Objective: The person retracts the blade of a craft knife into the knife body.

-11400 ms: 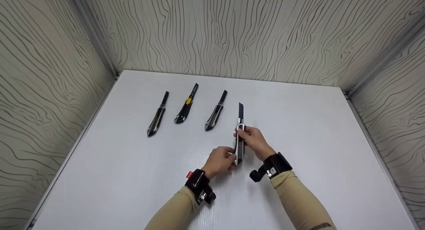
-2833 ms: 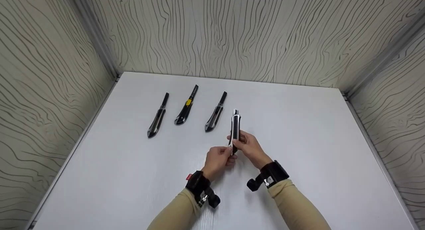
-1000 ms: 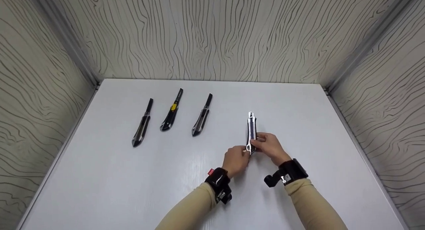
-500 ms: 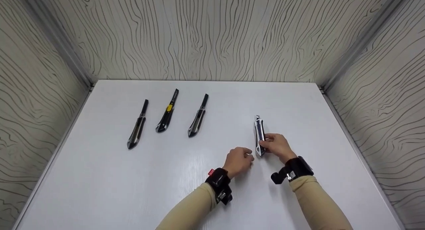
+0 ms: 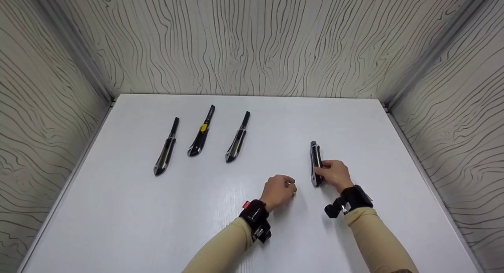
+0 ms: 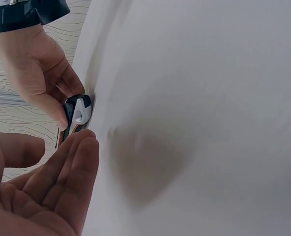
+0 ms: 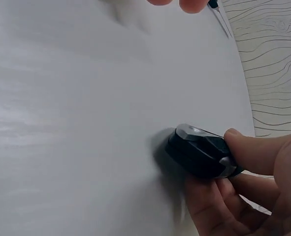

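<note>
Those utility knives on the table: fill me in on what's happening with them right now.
A person's right hand grips a dark utility knife lying on the white table, apart from the rest, with no blade showing past its far tip. The left hand holds nothing, its fingers loosely curled just left of that knife. Three more utility knives lie in a row at the far left with blades extended, the middle one bearing a yellow slider.

Four utility knives (image 5: 316,162) lie on one table (image 5: 118,210).
</note>
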`<state>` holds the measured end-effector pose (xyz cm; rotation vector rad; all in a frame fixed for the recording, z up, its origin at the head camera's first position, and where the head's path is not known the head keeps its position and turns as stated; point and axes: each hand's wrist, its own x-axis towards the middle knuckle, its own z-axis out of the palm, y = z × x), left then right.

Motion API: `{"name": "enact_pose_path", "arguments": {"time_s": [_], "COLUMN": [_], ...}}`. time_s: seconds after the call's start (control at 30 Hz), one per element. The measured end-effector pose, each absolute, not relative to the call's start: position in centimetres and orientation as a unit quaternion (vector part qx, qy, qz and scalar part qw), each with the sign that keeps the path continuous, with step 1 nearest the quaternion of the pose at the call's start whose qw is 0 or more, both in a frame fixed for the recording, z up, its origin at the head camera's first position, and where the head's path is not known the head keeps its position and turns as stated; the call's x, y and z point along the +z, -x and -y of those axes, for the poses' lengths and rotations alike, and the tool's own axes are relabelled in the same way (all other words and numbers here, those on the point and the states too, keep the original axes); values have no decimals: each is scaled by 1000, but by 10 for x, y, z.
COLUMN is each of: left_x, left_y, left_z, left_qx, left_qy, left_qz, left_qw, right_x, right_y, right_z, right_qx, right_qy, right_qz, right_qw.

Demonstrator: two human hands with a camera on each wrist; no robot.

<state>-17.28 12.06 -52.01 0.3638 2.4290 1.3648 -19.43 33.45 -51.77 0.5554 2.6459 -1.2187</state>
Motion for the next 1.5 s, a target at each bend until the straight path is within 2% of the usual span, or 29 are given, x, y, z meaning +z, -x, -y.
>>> {"name": "enact_pose_path", "arguments": {"time_s": [0.43, 0.8, 0.97, 1.3, 1.5], "left_x": [-521, -510, -505, -506, -517], "left_y": [177, 204, 218, 253, 267], "left_z": [-100, -60, -38, -6, -4], "left_qx": [447, 416, 415, 375, 343], "left_qy": [-135, -111, -83, -14, 33], "left_qz": [-874, -899, -905, -926, -939], "left_qw": [133, 83, 54, -33, -7], "right_x": [-520, -501, -492, -483, -488], "right_y": [194, 200, 207, 231, 238], "right_z": [-336, -329, -305, -222, -193], "right_qx": [-364, -350, -373, -366, -351], "right_qy": [-195, -183, -149, -45, -16], "right_qz": [-909, -917, -914, -927, -933], "right_qw": [55, 59, 51, 70, 79]}}
